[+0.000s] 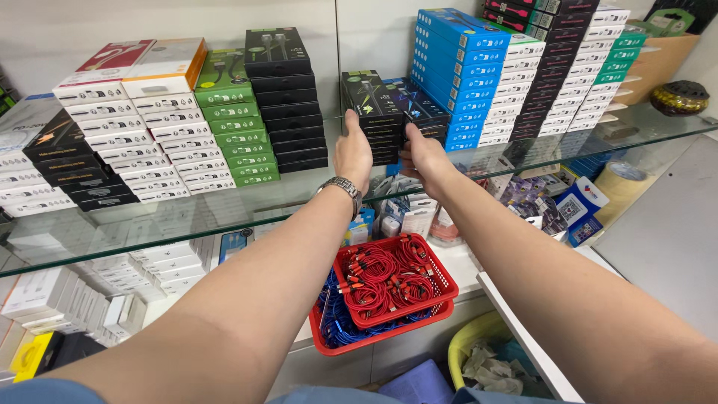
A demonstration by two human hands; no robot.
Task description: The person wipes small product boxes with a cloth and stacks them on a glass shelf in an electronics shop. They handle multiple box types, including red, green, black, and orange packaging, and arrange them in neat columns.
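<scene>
Both arms reach forward to a glass shelf (224, 206). My left hand (353, 152), with a metal watch on its wrist, grips the left side of a short stack of black boxes (374, 112). The right side of a neighbouring stack of dark boxes with blue print (422, 108) is held by my right hand (423, 153). The two stacks stand side by side, touching, between a taller black stack (284, 97) on the left and blue boxes (460, 67) on the right.
More stacks line the shelf: white, green, orange-topped at left; white, dark, green at right. Below, a red basket (441, 288) holds red coiled cables above another with blue cables. A yellow bin (464, 348) and grey counter (666, 232) lie at right.
</scene>
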